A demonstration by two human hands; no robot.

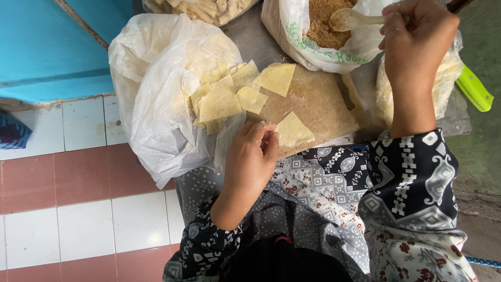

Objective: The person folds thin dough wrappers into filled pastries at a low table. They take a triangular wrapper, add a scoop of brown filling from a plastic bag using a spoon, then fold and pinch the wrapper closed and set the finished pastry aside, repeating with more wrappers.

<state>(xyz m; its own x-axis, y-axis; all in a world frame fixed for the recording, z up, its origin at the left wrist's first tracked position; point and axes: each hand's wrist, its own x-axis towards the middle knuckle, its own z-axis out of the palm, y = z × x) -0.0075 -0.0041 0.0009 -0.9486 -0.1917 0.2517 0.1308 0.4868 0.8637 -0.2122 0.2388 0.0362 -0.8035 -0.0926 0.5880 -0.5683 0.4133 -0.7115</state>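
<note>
Two white plastic bags dominate the view: a large crumpled bag of wrappers (156, 89) on the left, spilling a loose heap of pale yellow dough squares (222, 96), and a smaller bag of brown filling (323, 26) at the top, its mouth open. One brown wooden board (318, 102) lies between them, bearing three separate squares; the nearest, a single wrapper (294, 130), lies flat at the board's near edge, one corner pointing toward the person, touching the fingertips of the left hand. One green-handled tool (474, 89) lies at the far right, its long axis running diagonally.

The left hand (253, 156) rests palm down at the board's edge, wrist bent, its fingers curled together and pinched on a small crumbly bit of filling. The right hand (417, 39) is raised over the filling bag, fingers closed around the handle of one pale spoon (352, 19), whose long axis runs left-right, bowl pointing left above the filling.
</note>
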